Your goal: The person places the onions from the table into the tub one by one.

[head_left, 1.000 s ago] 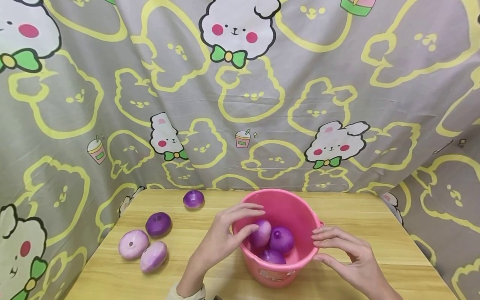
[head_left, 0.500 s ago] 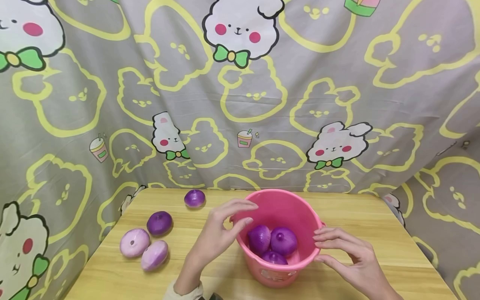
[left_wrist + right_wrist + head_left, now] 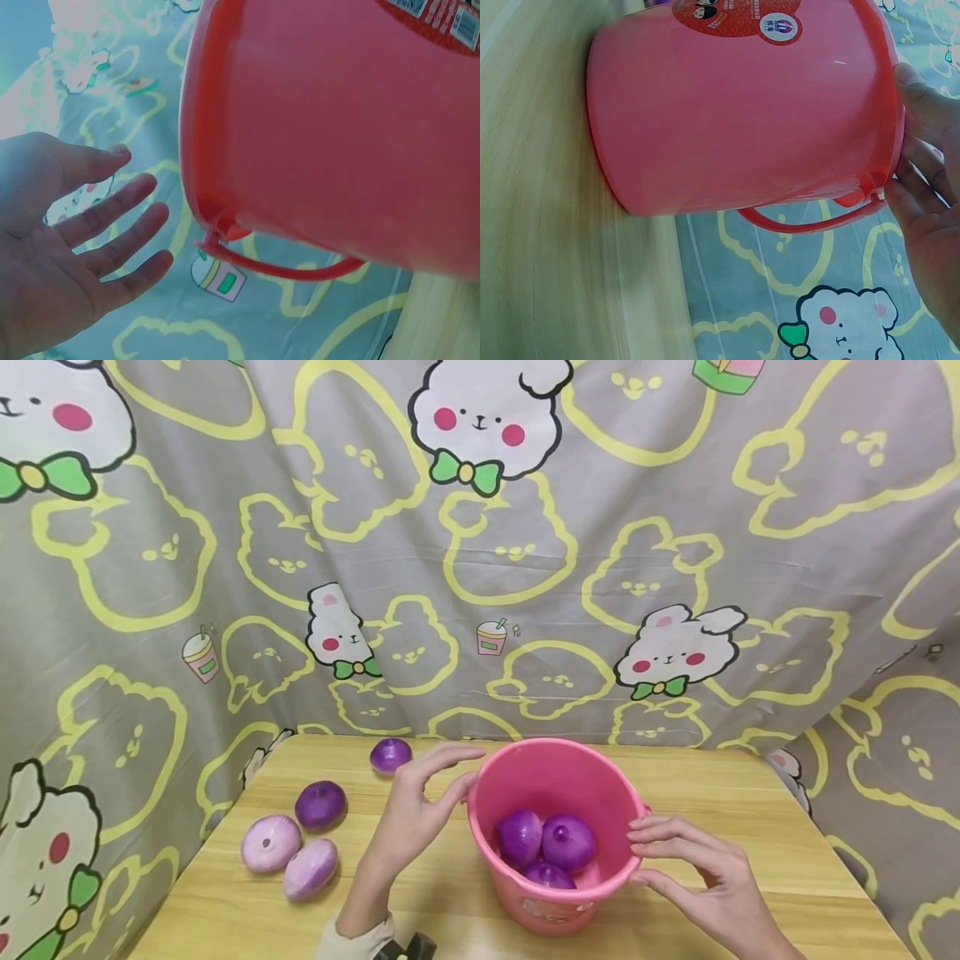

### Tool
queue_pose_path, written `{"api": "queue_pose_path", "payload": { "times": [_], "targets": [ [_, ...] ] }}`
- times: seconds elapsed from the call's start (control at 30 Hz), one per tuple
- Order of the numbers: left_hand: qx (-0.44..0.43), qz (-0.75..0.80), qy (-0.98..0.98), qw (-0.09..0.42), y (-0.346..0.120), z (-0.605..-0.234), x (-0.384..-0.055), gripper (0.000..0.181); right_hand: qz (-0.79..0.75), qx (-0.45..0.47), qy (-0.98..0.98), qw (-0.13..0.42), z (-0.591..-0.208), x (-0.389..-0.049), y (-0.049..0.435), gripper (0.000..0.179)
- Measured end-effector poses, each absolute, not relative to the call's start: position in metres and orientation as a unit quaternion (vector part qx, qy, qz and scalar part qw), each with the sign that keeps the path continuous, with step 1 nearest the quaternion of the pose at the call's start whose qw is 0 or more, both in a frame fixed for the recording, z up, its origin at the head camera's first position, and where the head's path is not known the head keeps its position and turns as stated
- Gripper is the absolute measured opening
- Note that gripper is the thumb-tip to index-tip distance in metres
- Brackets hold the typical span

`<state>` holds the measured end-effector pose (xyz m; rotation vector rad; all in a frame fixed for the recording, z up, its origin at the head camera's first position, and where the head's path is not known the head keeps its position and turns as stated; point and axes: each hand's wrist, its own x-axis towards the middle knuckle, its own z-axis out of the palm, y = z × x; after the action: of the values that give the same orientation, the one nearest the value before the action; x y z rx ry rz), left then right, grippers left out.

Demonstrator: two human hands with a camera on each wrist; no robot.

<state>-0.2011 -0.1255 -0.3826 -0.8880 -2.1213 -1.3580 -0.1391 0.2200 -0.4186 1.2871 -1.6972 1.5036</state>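
Observation:
A pink bucket [image 3: 551,910] stands upright on the wooden table, its mouth towards me. Inside lie several purple onions [image 3: 567,842]. My left hand [image 3: 414,806] is just outside the bucket's left rim, holding nothing; in the left wrist view its fingers [image 3: 124,244] are spread, with a gap between them and the rim. My right hand [image 3: 701,868] rests its fingertips on the right rim, and the right wrist view shows the thumb and fingers [image 3: 907,199] at the rim beside the lowered handle [image 3: 810,225].
Left on the table [image 3: 442,927] are a dark purple onion [image 3: 321,804], a pale one [image 3: 271,843] and a pale purple one [image 3: 311,869], close together. Another purple onion [image 3: 391,756] lies near the back edge. A patterned grey curtain [image 3: 525,702] hangs behind the table.
My left hand has let go of an onion in the bucket and drawn back left, out over the rim. That onion has settled beside the others. The right hand has stayed at the rim.

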Motion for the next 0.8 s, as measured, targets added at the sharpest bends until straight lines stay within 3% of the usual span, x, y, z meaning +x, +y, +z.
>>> {"api": "queue_pose_path", "payload": {
  "times": [0.8],
  "targets": [
    [-0.231, -0.506, -0.786, 0.270, -0.149, -0.395, -0.222, 0.033, 0.554, 0.481, -0.626, 0.264, -0.430, -0.144, 0.224, 0.035]
  ]
}}
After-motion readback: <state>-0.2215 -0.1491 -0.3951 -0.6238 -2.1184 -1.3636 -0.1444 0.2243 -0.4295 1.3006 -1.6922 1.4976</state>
